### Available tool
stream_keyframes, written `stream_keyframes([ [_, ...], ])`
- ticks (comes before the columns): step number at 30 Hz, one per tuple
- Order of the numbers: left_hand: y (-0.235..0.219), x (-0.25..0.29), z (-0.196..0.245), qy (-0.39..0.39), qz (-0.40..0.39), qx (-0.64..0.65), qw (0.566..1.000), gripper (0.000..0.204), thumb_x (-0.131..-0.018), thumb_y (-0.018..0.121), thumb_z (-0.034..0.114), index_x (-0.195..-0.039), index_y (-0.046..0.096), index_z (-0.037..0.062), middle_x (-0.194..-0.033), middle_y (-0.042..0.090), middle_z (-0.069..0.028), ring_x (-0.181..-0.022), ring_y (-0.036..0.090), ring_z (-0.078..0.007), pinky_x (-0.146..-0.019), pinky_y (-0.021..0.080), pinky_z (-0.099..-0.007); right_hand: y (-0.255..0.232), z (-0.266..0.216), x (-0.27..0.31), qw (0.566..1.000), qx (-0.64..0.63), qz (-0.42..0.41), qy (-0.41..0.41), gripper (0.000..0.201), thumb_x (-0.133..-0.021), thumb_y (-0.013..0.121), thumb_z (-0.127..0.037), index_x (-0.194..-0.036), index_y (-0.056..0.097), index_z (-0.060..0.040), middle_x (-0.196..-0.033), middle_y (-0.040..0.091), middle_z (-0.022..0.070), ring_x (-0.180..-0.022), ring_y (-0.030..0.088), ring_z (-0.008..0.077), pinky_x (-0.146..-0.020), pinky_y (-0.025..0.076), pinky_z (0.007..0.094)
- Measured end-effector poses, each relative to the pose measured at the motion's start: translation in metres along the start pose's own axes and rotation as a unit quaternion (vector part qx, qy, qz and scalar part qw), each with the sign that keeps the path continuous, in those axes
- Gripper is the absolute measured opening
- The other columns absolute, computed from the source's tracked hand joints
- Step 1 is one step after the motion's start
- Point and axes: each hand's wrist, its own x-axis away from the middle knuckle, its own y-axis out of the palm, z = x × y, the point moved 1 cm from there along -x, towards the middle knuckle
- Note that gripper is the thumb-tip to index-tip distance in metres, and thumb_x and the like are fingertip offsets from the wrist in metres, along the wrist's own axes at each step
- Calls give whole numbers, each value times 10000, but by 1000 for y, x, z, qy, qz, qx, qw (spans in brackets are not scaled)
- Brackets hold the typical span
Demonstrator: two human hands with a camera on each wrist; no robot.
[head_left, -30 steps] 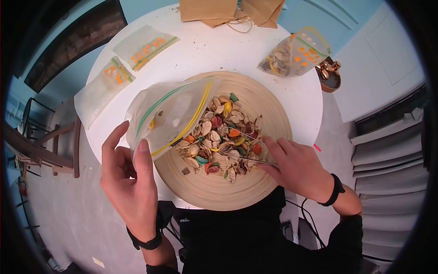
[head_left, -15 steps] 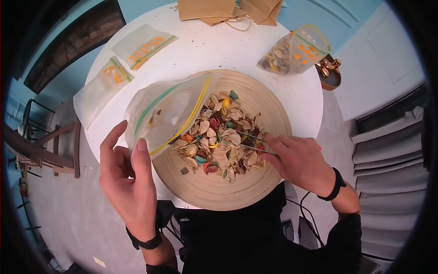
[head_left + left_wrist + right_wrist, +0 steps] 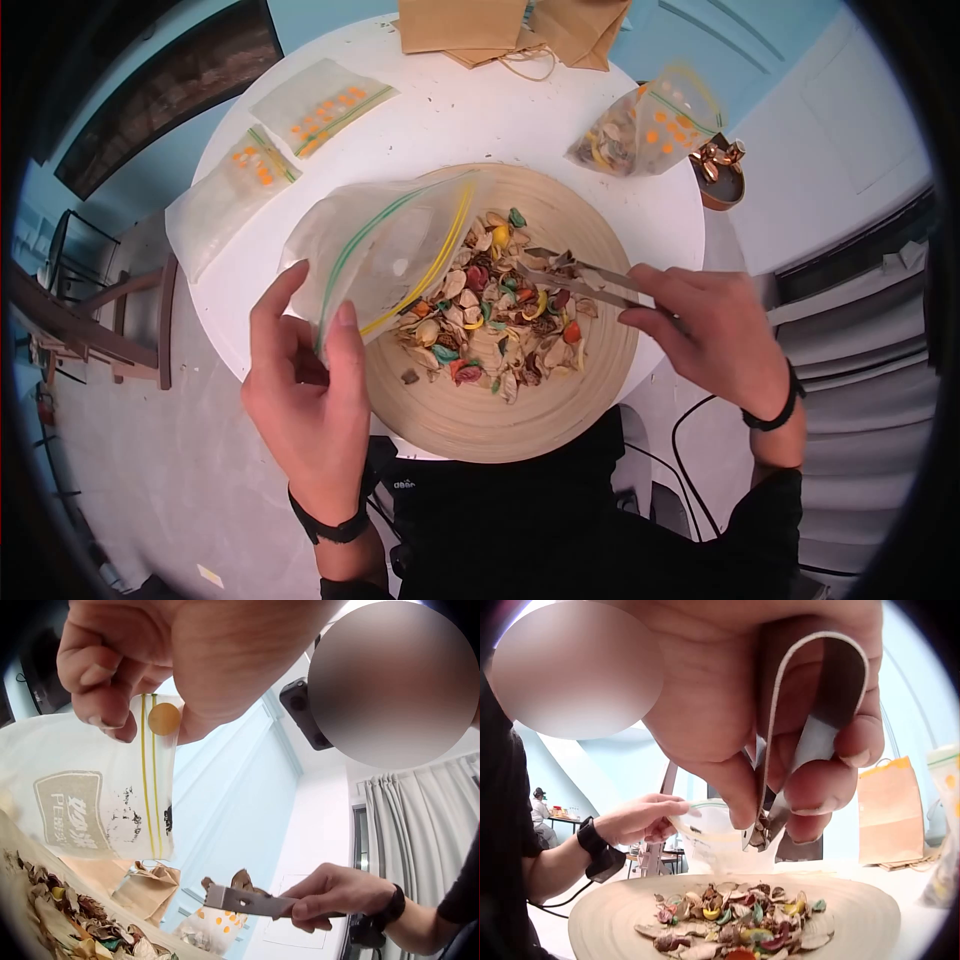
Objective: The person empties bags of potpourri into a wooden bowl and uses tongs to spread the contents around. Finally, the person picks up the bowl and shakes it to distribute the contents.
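Tongs [image 3: 259,904] of bent metal are pinched in right hand [image 3: 715,335], filmy bag [image 3: 390,245] in left hand [image 3: 313,410].

— Hidden, in the head view?
— Under the many-coloured dried petals [image 3: 488,306], the middle of the round pale wooden tray [image 3: 470,430].
— Cut off there?
— At the top edge, the folded brown paper bags [image 3: 462,25]. In the right wrist view, likewise, the bare right hand [image 3: 727,705].
— Too small for reading?
— In the left wrist view, black marks [image 3: 127,817] on the translucent zip-top plastic bag [image 3: 90,754].
— Blurred?
— In both wrist views, a rounded patch [image 3: 394,684].
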Motion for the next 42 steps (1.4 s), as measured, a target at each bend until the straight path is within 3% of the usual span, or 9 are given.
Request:
stream_keyframes([
  [7,3,-3,7,28,-6,-28,999,366,-897,729,108,-1243,637,36,-572,444,2,-483,450,-78,-486,370,-251,-25,-38,-45,997,3,22,-72,202,-873,751,-214,-1006,695,-73,-709,654,66,-610,646,269,-516,464,371],
  [10,3,-4,9,35,-5,-38,999,356,-908,724,126,-1237,632,27,-565,460,-15,-476,473,-95,-488,388,-263,-7,-46,-72,979,75,-22,-188,286,-867,756,-255,-1045,657,-55,-729,640,50,-633,647,253,-520,461,367],
  [19,-2,-13,10,24,-13,-35,999,352,-923,716,139,-1239,627,15,-556,471,-6,-478,444,-81,-484,356,-255,-18,-40,-52,994,37,-5,-105,314,-898,724,-305,-1069,658,-51,-784,672,64,-700,681,265,-566,498,363],
  [24,-17,-38,9,-31,52,45,997,329,-979,661,136,-1271,618,-11,-584,438,52,-556,357,-26,-503,272,-242,-32,-1,0,994,56,-92,-33,464,-841,781,-280,-1201,624,-33,-781,576,103,-686,609,314,-594,494,389],
  [26,-14,-36,10,-18,74,45,996,332,-980,660,139,-1273,618,-11,-585,453,51,-559,357,-28,-510,270,-240,-23,14,19,990,54,-121,-42,470,-830,782,-278,-1200,621,-35,-793,574,100,-718,612,310,-615,502,391],
  [29,-3,-22,9,7,11,-17,1000,335,-967,672,139,-1275,627,16,-580,432,44,-554,359,-35,-516,277,-239,-20,23,34,982,51,-179,-44,492,-800,787,-267,-1198,612,-38,-831,576,87,-803,618,290,-669,516,394],
  [32,-1,-18,8,-29,15,28,999,337,-965,668,133,-1280,626,20,-577,423,39,-553,358,-37,-522,275,-238,-14,24,40,978,65,-186,-65,474,-797,787,-248,-1187,615,-42,-850,576,76,-817,623,271,-673,517,378],
  [37,-2,-10,9,-17,5,-14,1000,339,-964,658,120,-1281,619,7,-580,421,40,-558,364,-37,-529,274,-234,18,30,11,987,76,-104,-96,481,-814,780,-231,-1218,591,-50,-884,574,65,-868,629,250,-691,518,367],
  [42,-4,-8,7,-25,9,-16,1000,342,-962,656,107,-1285,617,1,-592,421,46,-566,369,-32,-531,274,-233,24,38,1,990,22,-122,-66,473,-866,754,-275,-1246,581,-52,-904,592,79,-881,630,268,-714,519,393],
])
